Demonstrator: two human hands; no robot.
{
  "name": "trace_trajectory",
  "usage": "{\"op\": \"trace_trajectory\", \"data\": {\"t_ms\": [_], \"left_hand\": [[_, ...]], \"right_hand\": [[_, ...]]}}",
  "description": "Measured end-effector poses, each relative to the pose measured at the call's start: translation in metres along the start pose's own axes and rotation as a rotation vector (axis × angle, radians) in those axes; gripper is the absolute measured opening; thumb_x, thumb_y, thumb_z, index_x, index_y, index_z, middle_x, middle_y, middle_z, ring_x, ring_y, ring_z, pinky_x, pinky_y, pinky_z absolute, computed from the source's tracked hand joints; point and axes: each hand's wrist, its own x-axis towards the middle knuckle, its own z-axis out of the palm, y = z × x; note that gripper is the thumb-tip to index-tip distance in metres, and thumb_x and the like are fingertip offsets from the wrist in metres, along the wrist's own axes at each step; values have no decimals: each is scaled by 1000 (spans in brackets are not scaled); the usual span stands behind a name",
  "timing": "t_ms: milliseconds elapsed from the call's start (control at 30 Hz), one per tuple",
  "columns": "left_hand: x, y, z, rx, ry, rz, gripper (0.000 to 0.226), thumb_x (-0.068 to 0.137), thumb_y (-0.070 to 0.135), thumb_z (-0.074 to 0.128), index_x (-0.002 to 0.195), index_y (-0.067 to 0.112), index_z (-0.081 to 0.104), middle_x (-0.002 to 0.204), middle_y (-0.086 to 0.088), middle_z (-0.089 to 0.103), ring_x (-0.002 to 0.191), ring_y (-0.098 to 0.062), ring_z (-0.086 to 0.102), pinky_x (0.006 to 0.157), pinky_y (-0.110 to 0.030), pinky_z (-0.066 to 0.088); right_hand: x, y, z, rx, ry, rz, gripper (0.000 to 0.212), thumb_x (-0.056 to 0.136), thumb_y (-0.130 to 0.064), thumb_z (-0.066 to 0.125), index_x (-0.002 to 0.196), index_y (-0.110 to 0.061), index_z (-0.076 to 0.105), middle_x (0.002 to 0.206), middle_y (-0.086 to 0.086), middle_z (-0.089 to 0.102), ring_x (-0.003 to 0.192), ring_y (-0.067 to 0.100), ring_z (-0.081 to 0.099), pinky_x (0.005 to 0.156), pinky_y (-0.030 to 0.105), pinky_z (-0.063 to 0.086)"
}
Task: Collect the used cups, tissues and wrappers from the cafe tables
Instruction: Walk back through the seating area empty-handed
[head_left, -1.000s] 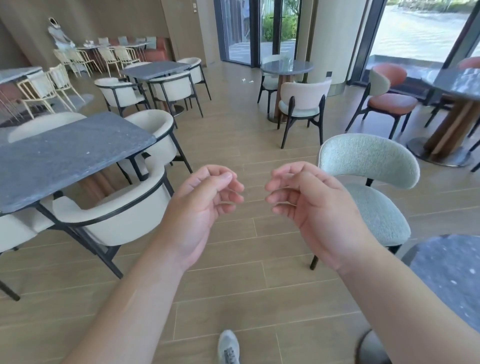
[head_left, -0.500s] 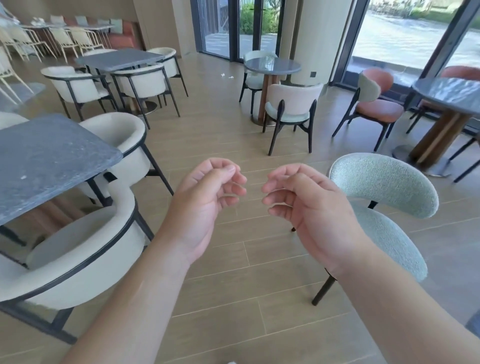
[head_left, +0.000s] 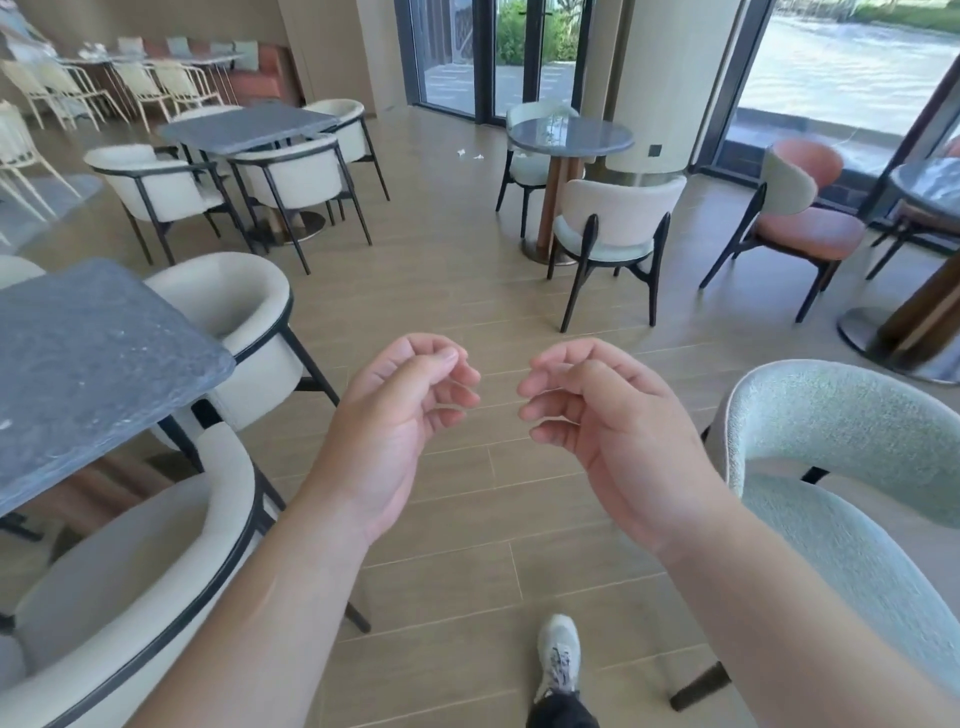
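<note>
A shoe stands on the wooden floor at the bottom edge of the view, below and between the two forearms.

Left hand: raised over the floor, palm turned inward. Grip state: fingers loosely curled, holding nothing.

Right hand: raised at the same height, palm turned inward. Grip state: fingers loosely curled, holding nothing. The fingertips of the two hands face each other across a small gap and do not touch.

Left of the hands, a grey square bench stands with a cream armchair at its near side and a second cream armchair at its far side. Right of the hands stands a pale green chair.

Further off, centre, a round grey bench stands on a wooden pedestal with a cream-backed chair in front of it. Left of that, a second grey square bench is ringed by cream armchairs. At the right, an orange chair stands near another round bench.

Task items: two small white scraps, which may be tissues, lie on the floor between the far square bench and the round grey bench, near the glass doors. They are too small to identify with certainty.
</note>
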Motion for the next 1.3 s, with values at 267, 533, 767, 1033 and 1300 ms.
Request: {"op": "trace_trajectory", "data": {"t_ms": [267, 533, 767, 1033, 1300], "left_hand": [[172, -14, 25, 82, 46, 8, 9, 84, 24, 58, 87, 19, 65, 82, 1, 71, 73, -12, 65, 72, -30, 47], [311, -11, 58, 104, 27, 56, 10, 86, 25, 58, 87, 20, 66, 82, 1, 71, 75, -13, 65, 71, -28, 50], [392, -27, 46, 74, 61, 30, 9, 85, 24, 58, 87, 18, 65, 82, 0, 71, 74, -13, 66, 70, -28, 49], [512, -50, -6, 27, 82, 9, 10, 84, 25, 59, 89, 18, 64, 82, 0, 70, 74, -14, 65, 73, -30, 48], [687, -48, -86, -15, 91, -13, 13, 83, 24, 58, 96, 21, 62, 81, 3, 70, 73, -12, 65, 68, -27, 47]], "right_hand": [[173, -9, -52, 30, -29, 2, 17, 80, -21, 55, 80, -25, 71, 83, 2, 72, 74, 18, 65, 70, 31, 49], [309, -42, -101, 25, -98, -37, 20, 81, -22, 54, 79, -28, 72, 85, 2, 72, 76, 16, 66, 69, 30, 49], [391, -36, -116, 21, -77, -4, 18, 80, -20, 53, 81, -25, 71, 84, 2, 72, 74, 17, 65, 69, 31, 48], [517, -8, -98, -28, -69, 14, 17, 80, -21, 54, 81, -25, 71, 84, 2, 71, 74, 16, 65, 71, 32, 49], [701, -1, -53, -65, -1, 6, 13, 80, -22, 55, 81, -21, 68, 81, 2, 70, 70, 16, 63, 68, 30, 48]]}}
